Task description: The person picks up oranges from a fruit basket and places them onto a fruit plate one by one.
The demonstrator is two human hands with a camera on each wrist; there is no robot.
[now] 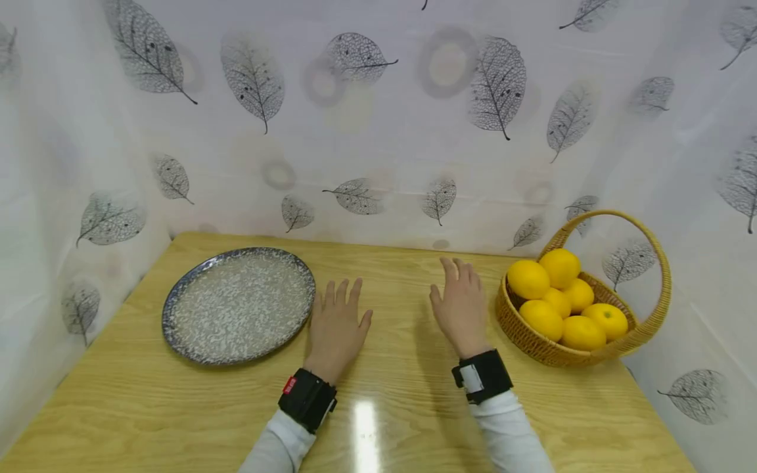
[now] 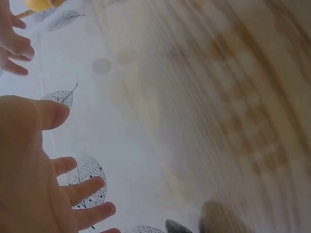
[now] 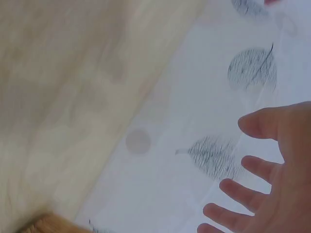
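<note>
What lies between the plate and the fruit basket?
The left hand, nearer the plate, and the right hand, nearer the basket, with bare tabletop between them; the head view shows it.

Pale sheeting (image 1: 390, 151) stretches right across behind the bench (image 1: 177, 420), and it wraps round on both sides! Dark, lacy leaf prints (image 1: 499, 85) scatter all over it, stems every which way, soft faint rings (image 1: 447, 62) in between. Down below, warm yellow wood grain, and a bright white streak of light (image 1: 365, 433) gleams towards the front. Fabric or plastic, that sheeting? Hard to call from here.
</note>
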